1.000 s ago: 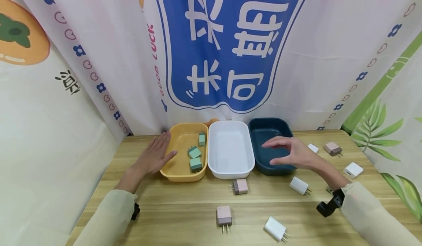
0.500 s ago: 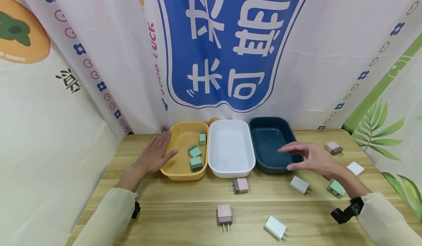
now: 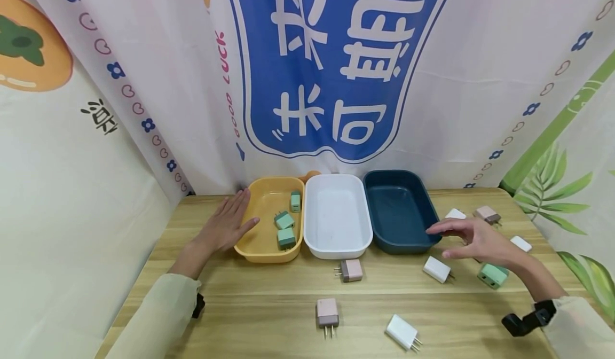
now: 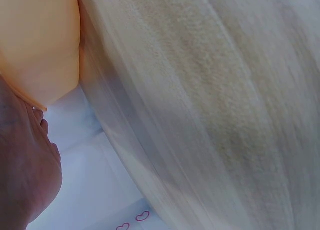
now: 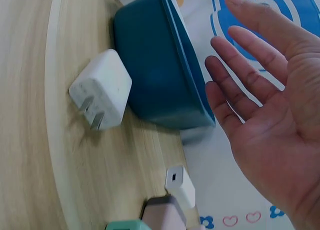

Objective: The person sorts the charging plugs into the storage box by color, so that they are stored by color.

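Note:
My left hand rests against the left rim of the yellow bin, fingers straight. Three green charger plugs lie in that bin. My right hand hovers just right of the dark blue bin, fingers loosely bent and holding nothing. Its palm and spread fingers show in the right wrist view. Below its fingertips lies a white charger plug, prongs toward the right. A green charger plug lies under the wrist. Beyond the hand are a pink-and-brown charger plug and another white one.
A white bin stands between the yellow and blue bins. Nearer on the wooden table lie two pink plugs, one by the white bin, and a white plug. A printed curtain hangs behind the bins.
My right hand has moved right, from over the blue bin to beside it, uncovering the green plug by the wrist. My left hand stays on the yellow bin.

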`<state>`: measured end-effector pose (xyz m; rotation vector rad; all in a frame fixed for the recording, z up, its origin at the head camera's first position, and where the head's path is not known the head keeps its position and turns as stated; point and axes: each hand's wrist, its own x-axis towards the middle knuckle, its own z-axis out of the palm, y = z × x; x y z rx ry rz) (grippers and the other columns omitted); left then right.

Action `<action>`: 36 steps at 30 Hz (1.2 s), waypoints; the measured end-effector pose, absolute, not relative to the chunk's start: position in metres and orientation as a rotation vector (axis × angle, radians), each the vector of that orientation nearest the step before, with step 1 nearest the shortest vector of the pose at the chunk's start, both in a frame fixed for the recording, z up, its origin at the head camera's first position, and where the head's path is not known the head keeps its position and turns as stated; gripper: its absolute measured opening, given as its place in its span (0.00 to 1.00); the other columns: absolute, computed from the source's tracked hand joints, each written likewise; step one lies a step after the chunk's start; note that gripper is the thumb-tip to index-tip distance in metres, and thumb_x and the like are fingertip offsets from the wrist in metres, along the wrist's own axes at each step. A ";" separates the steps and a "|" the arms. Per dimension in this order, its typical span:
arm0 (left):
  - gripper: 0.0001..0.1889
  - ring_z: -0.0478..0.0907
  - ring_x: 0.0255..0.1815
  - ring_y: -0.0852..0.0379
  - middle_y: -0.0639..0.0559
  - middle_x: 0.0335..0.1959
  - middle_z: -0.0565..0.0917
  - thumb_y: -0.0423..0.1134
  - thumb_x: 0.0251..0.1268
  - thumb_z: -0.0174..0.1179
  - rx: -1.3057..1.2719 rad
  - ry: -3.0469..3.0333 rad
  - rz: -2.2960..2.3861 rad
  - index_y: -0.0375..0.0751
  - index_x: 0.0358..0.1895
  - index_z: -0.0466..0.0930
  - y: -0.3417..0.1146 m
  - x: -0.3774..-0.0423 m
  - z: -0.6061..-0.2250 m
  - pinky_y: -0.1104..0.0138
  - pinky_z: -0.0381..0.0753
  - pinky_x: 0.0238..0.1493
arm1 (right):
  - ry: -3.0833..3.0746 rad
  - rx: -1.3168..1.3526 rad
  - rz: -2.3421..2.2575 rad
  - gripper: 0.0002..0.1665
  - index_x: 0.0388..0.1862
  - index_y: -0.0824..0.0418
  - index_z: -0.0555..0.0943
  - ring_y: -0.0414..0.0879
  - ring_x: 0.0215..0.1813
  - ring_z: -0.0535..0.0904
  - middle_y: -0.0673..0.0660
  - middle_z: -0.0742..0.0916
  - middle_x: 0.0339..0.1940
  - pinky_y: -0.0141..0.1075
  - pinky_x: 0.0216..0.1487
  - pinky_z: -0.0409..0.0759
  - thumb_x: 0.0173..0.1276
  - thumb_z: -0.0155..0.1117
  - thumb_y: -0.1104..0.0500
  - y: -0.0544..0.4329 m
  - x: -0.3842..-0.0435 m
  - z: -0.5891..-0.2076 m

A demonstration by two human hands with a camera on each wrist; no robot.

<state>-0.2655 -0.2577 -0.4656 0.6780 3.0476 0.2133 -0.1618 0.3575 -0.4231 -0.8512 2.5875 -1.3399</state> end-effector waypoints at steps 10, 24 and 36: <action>0.45 0.40 0.88 0.36 0.35 0.88 0.41 0.64 0.87 0.34 0.669 3.048 0.213 0.31 0.86 0.35 -0.259 -0.264 -0.464 0.42 0.39 0.86 | 2.545 -0.781 -1.325 0.27 0.66 0.62 0.83 0.29 0.61 0.81 0.44 0.87 0.64 0.29 0.48 0.82 0.69 0.73 0.70 0.386 -0.157 -0.430; 0.45 0.40 0.88 0.37 0.36 0.88 0.42 0.65 0.86 0.34 0.688 3.048 0.238 0.32 0.86 0.35 -0.259 -0.266 -0.466 0.42 0.39 0.86 | 2.397 -0.797 -1.348 0.31 0.71 0.67 0.78 0.30 0.68 0.78 0.51 0.86 0.67 0.27 0.60 0.81 0.69 0.69 0.74 0.421 -0.148 -0.435; 0.46 0.38 0.89 0.39 0.39 0.89 0.39 0.66 0.86 0.33 0.647 3.017 0.247 0.34 0.86 0.32 -0.259 -0.267 -0.467 0.44 0.36 0.87 | 2.513 -0.686 -1.261 0.29 0.69 0.68 0.80 0.25 0.65 0.77 0.41 0.86 0.67 0.24 0.58 0.80 0.69 0.73 0.70 0.441 -0.135 -0.437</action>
